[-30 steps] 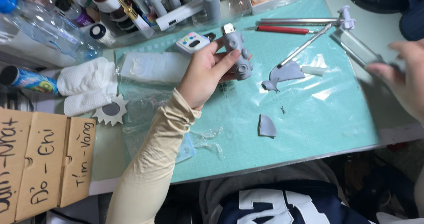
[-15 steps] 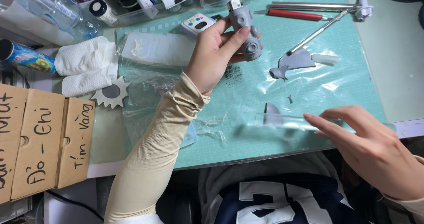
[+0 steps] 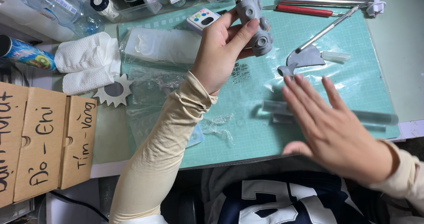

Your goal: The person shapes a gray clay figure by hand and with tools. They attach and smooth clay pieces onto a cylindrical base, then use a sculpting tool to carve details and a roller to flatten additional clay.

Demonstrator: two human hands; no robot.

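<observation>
My left hand (image 3: 221, 51) holds a grey clay figure (image 3: 256, 25) with round knobs upright over the top of the green cutting mat (image 3: 247, 135). My right hand (image 3: 335, 131) lies flat, fingers spread and motion-blurred, on a clear cylindrical roller (image 3: 375, 117) that rests across the mat. A small grey clay piece (image 3: 276, 118) shows under the roller's left end. A flat grey clay cut-out (image 3: 307, 56) lies just beyond my right fingertips.
A thin metal tool (image 3: 327, 27), a red-handled tool (image 3: 304, 10) and a steel rod lie at the mat's top right. Clear plastic bags (image 3: 163, 45), folded tissues (image 3: 88, 62) and a star-shaped disc (image 3: 115, 90) sit left. A cardboard box (image 3: 44, 140) fills the lower left.
My right hand came in from the right edge with the clear roller, laid it on the mat over the small clay piece, and now presses flat on it. The left hand keeps holding the figure.
</observation>
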